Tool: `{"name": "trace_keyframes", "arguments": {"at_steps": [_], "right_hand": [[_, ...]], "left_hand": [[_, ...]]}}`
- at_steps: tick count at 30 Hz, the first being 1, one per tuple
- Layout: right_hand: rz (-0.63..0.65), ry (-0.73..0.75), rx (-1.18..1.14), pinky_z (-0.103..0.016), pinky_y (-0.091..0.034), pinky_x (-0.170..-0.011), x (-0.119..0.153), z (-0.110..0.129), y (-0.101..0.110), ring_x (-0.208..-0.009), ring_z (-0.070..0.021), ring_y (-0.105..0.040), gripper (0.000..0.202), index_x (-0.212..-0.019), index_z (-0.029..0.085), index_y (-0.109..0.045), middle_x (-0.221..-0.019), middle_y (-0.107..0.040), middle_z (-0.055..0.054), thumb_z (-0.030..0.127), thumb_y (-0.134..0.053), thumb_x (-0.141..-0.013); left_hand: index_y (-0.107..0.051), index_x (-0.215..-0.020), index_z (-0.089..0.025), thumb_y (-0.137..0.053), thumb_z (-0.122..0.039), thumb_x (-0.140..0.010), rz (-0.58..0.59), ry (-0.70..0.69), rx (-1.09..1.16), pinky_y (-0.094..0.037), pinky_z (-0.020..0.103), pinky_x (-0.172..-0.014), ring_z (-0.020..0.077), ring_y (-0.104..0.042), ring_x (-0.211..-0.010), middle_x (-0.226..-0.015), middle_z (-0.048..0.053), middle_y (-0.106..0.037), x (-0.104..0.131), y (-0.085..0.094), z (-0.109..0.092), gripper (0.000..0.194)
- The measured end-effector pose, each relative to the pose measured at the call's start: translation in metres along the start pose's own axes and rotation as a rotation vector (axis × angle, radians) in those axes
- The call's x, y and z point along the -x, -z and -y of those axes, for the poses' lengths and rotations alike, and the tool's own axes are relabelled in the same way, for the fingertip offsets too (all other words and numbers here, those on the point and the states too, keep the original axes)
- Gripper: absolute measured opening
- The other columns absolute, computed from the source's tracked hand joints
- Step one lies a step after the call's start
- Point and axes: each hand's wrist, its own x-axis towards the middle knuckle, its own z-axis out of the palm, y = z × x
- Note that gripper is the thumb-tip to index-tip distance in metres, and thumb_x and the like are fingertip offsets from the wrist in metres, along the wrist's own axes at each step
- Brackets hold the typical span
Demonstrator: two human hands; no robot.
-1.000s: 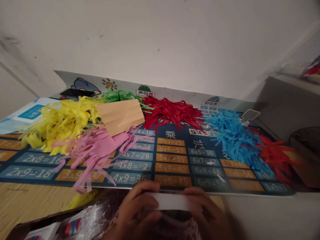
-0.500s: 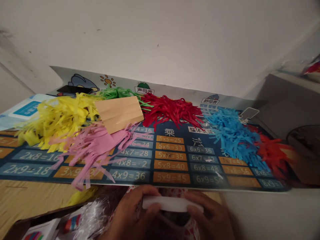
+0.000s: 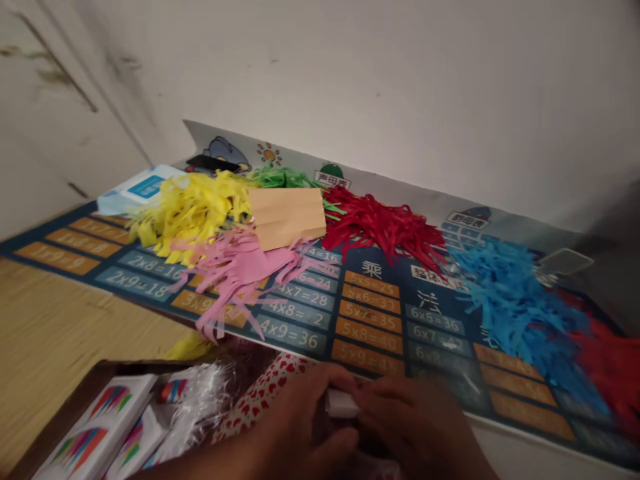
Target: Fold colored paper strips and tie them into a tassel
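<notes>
Where the pale wall [image 3: 380, 73] meets the desk, a dark multiplication-table mat [image 3: 370, 313] spread flat, back edge curling up against the wall, front edge running across the wooden desktop [image 3: 55, 327]. Scattered over the mat from left to right, heaps of cut paper strips: yellow strips [image 3: 193, 207], pink strips [image 3: 237, 263] just in front of them, green strips [image 3: 283, 177] behind, red strips [image 3: 383, 223] in the middle, blue strips [image 3: 510, 293] toward the right, a further red-orange heap [image 3: 613, 363] at the far right edge. Lying across the yellow, pink and green heaps, a tan folded paper [image 3: 287, 215]. At the far left corner, a blue-and-white wipes pack [image 3: 137, 189]. Down at the lower left, an open cardboard box [image 3: 65, 400] with white packets printed in rainbow stripes [image 3: 97, 420] and a crinkled clear wrapper [image 3: 200, 400]. Just in front of the mat's near edge, left hand [image 3: 305, 427] and right hand [image 3: 415, 427] pressed close together, fingers curled, pinching between them a small white piece [image 3: 341, 403]. Only a short stretch of that piece visible, long axis roughly left to right, the right end buried under the right hand's fingers, the left end pointing toward the left thumb. Beneath the hands, red-heart patterned fabric [image 3: 265, 393].
</notes>
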Motion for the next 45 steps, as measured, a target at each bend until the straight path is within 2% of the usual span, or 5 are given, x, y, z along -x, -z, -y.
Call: {"name": "trace_keyframes", "arguments": {"at_steps": [5,12,22,34,45], "right_hand": [[-0.024,-0.011,-0.022,-0.021,-0.048,-0.046,-0.004,-0.001,-0.011,-0.059,-0.0153,-0.070,0.020,-0.102,0.035,-0.073,-0.080,-0.076,0.001,0.029,-0.060,-0.088],[0.116,-0.199,-0.155,-0.022,-0.050,-0.048,-0.001,-0.004,0.001,-0.063,-0.0176,-0.070,0.010,-0.088,0.032,-0.075,-0.075,-0.076,0.003,0.035,-0.068,-0.082],[0.110,-0.361,-0.092,-0.023,-0.042,-0.059,0.004,0.011,0.008,-0.067,-0.0164,-0.065,0.008,-0.078,0.026,-0.070,-0.073,-0.071,0.002,0.026,-0.064,-0.084],[-0.406,-0.593,-0.419,-0.029,-0.050,-0.077,0.051,0.017,-0.053,-0.089,-0.0220,-0.068,0.039,-0.116,0.027,-0.065,-0.101,-0.074,-0.002,0.047,-0.066,-0.083],[-0.324,-0.652,-0.401,-0.026,-0.038,-0.064,0.056,0.021,-0.057,-0.077,-0.0187,-0.066,0.024,-0.093,0.027,-0.067,-0.086,-0.072,0.002,0.050,-0.063,-0.085]], "left_hand": [[-0.059,-0.107,-0.021,-0.056,-0.019,-0.076,-0.015,0.057,-0.002,-0.055,0.027,-0.075,0.0190,-0.066,-0.085,-0.096,0.005,-0.069,0.005,0.002,-0.001,0.032],[-0.064,-0.089,-0.019,-0.038,-0.035,-0.097,-0.108,-0.393,-0.163,-0.052,0.025,-0.066,0.0172,-0.063,-0.073,-0.081,0.007,-0.068,-0.002,-0.007,0.031,0.031],[-0.066,-0.086,-0.016,-0.058,-0.052,-0.083,0.176,-0.667,-1.185,-0.041,0.046,-0.086,0.0245,-0.058,-0.070,-0.074,0.007,-0.066,-0.029,-0.001,-0.005,0.038],[-0.054,-0.128,-0.011,-0.056,-0.035,-0.088,0.476,-0.699,-1.325,-0.044,0.031,-0.049,0.0230,-0.062,-0.051,-0.066,0.007,-0.068,-0.053,-0.004,-0.025,0.046],[-0.055,-0.122,-0.018,-0.049,-0.036,-0.096,0.356,-0.810,-1.260,-0.044,0.028,-0.043,0.0171,-0.062,-0.048,-0.063,-0.003,-0.062,-0.050,0.001,-0.021,0.032]]}}
